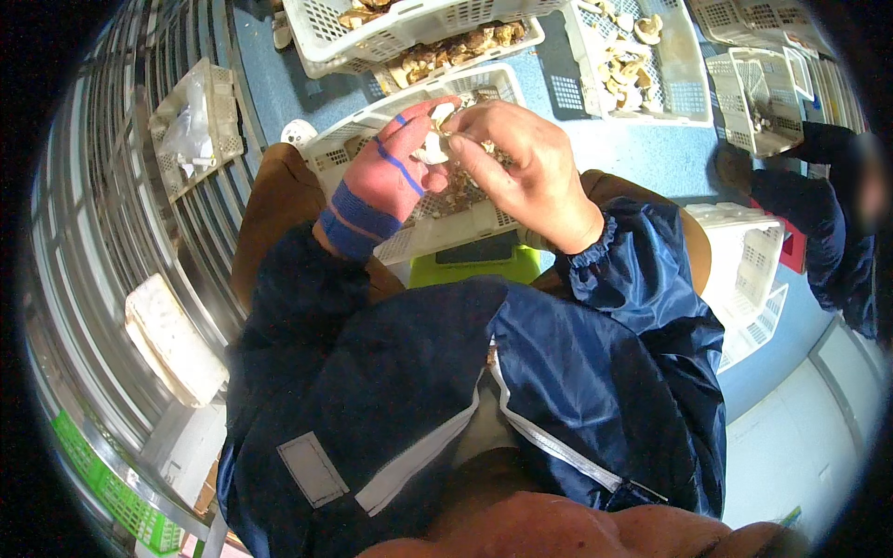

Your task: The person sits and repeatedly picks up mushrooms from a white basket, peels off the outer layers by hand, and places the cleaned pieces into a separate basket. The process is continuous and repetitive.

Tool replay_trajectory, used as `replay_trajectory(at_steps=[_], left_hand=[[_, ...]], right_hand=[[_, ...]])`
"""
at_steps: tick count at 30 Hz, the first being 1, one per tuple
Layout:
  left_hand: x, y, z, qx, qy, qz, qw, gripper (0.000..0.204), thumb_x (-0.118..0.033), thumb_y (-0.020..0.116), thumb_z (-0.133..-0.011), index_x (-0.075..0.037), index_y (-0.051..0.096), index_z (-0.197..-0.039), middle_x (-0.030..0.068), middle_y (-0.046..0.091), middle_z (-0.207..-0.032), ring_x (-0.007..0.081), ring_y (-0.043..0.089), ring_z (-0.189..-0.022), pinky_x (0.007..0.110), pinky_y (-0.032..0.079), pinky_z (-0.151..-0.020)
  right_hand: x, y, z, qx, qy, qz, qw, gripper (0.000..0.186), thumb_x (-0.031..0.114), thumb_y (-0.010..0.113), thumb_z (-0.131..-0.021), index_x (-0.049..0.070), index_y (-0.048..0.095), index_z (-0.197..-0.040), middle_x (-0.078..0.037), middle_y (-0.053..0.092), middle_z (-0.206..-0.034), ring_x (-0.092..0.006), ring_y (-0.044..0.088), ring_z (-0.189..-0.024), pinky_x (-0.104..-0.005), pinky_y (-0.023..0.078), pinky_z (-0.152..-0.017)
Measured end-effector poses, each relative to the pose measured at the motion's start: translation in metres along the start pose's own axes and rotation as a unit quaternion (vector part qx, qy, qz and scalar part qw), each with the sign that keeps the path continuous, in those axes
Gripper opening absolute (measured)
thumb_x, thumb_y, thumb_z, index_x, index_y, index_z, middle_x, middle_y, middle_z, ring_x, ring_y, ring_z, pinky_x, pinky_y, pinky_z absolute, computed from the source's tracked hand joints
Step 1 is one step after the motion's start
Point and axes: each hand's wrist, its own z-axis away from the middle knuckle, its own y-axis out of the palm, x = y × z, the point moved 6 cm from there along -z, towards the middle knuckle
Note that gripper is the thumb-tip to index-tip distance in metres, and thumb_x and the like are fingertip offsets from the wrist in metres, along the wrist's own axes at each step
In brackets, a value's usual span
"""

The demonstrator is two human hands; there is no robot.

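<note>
Both hands on one pale mushroom piece [433,147], over the lap crate.
Left hand [395,172] in red glove and bare right hand [521,167]: fingers pinched on it above white perforated plastic crate [437,237]. Loose grip likely drops it past the rim. More mushroom-filled crates [446,37] beyond.

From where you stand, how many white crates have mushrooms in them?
4: the lap crate below the hands, two stacked crates at the top, one crate at upper right. More may be hidden past the picture's edge.
</note>
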Motion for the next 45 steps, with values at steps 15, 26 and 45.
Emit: replay_trajectory(at_steps=[15,26,45], left_hand=[[-0.006,-0.002,0.001,-0.008,0.043,-0.139,0.989,0.041,-0.027,0.042,-0.108,-0.006,0.054,-0.142,0.0055,0.062,-0.104,0.0133,0.058,-0.078,0.029,0.051,-0.068],[-0.007,0.003,0.005,0.020,0.103,-0.173,0.979,0.056,0.010,0.050,-0.088,0.000,0.051,-0.142,0.0129,0.063,-0.126,0.0203,0.069,-0.100,0.035,0.059,-0.081],[-0.016,0.006,0.008,0.032,-0.034,0.159,0.986,0.052,-0.018,0.055,-0.102,-0.004,0.042,-0.150,0.0020,0.053,-0.093,0.0114,0.050,-0.064,0.024,0.041,-0.059]], right_hand=[[-0.002,-0.009,-0.012,0.098,0.003,-0.094,0.991,0.012,0.010,0.076,-0.085,0.003,0.067,-0.084,-0.011,0.065,-0.090,-0.0300,0.065,-0.087,-0.0383,0.052,-0.076],[0.001,-0.004,-0.006,0.027,-0.005,-0.010,1.000,0.018,0.013,0.072,-0.087,0.002,0.060,-0.081,-0.014,0.063,-0.082,-0.0361,0.065,-0.079,-0.0423,0.052,-0.069],[-0.002,-0.017,-0.012,0.058,0.027,-0.028,0.998,0.012,0.009,0.074,-0.088,0.001,0.065,-0.085,-0.013,0.067,-0.091,-0.0265,0.067,-0.088,-0.0353,0.052,-0.079]])
